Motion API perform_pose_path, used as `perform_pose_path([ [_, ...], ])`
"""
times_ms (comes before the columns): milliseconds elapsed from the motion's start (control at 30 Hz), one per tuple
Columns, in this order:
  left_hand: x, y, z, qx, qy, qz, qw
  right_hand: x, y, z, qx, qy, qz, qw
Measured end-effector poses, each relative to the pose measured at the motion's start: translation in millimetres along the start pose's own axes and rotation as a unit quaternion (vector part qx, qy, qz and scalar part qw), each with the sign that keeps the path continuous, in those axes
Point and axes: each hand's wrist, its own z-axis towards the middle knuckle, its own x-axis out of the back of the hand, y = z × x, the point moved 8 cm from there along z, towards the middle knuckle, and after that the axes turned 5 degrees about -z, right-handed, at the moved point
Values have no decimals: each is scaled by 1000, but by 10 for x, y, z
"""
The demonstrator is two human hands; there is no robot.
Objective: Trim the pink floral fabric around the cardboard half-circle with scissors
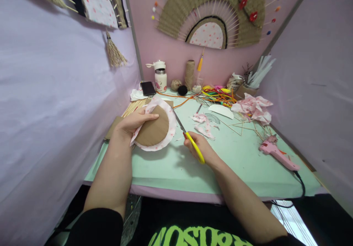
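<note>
My left hand [138,123] grips a round brown cardboard disc [154,130] from its left side, thumb lying on the cardboard. Behind the disc, a white fabric with pink spots [165,142] sticks out all round as an uneven border. My right hand [200,146] is closed round the yellow handles of a pair of scissors [195,146]. Their blades point up and left, close to the fabric's right edge; whether they touch it I cannot tell. Cut scraps of the spotted fabric [205,128] lie on the table to the right of the scissors.
A pink glue gun [278,156] with a black cord lies at the right. Crumpled spotted fabric [255,108], coloured cords [217,96], a white bottle [160,78], a phone [148,88] and a twine spool [189,75] line the back. A woven fan [212,14] hangs above.
</note>
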Motion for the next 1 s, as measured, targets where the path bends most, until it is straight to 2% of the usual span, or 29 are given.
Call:
perform_pose_path([
  [200,14,18,-5,-5,3,7,1000,4,9,3,-4,4,-16,1000],
  [333,35,-2,3,1,11,9,1000,-25,-54,-18,7,-17,-28,999],
  [467,6,-24,6,6,-8,1,1000,-33,-88,-30,18,-27,-34,999],
  [600,-30,-50,-15,24,-28,5,999,-47,-77,-30,26,-37,-39,998],
  [1000,-21,-114,-25,70,-22,39,997,-30,-96,-29,35,-35,-48,998],
])
